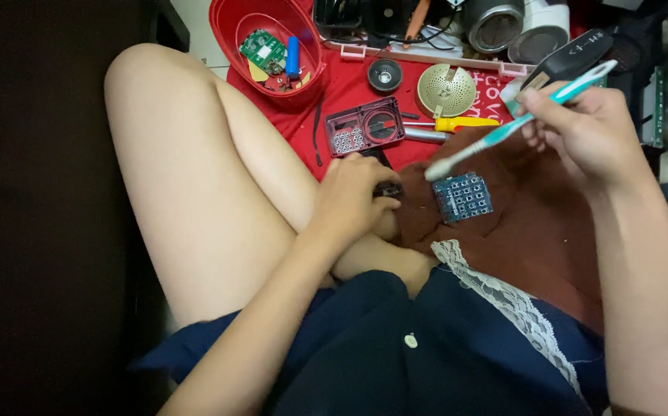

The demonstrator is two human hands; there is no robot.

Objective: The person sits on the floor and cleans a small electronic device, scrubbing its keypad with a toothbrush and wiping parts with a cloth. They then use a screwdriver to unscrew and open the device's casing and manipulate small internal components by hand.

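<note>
Head view, looking down on a seated person's lap and the floor beyond

- Right hand [584, 131] — fingers closed around the handle of a teal and white toothbrush [515, 127]; the brush slants down to the left, its bristle head hanging just above and left of the blue keypad
- Blue keypad [463, 196] — small square piece with a grid of dark buttons, lying flat on a dark brown cloth [527, 223] spread over the lap; not touched by either hand
- Left hand [349, 202] — curled shut over a small dark part [388, 189] at the near edge of the cloth; only a corner of the part shows past the fingers, so its kind cannot be told
- Red device shell [365, 127] — open rectangular casing with a round recess and a button grid, lying on a red mat [349, 85] just beyond the left hand
- Yellow-handled screwdriver [461, 123] — lying flat to the right of the shell, with a silver cylinder [425, 135] just beside it
- Perforated round metal disc [446, 89] and a small black round part [385, 75] — on the mat, further back
- Red plastic basket [268, 46] — at the far left of the mat, holding a green circuit board [263, 49] and a blue cylindrical cell [293, 56]
- Dark remote-shaped casing [573, 58] — behind the right hand, partly hidden by it
- Clothing — dark navy garment with a white lace trim [519, 308] in the near foreground
</note>
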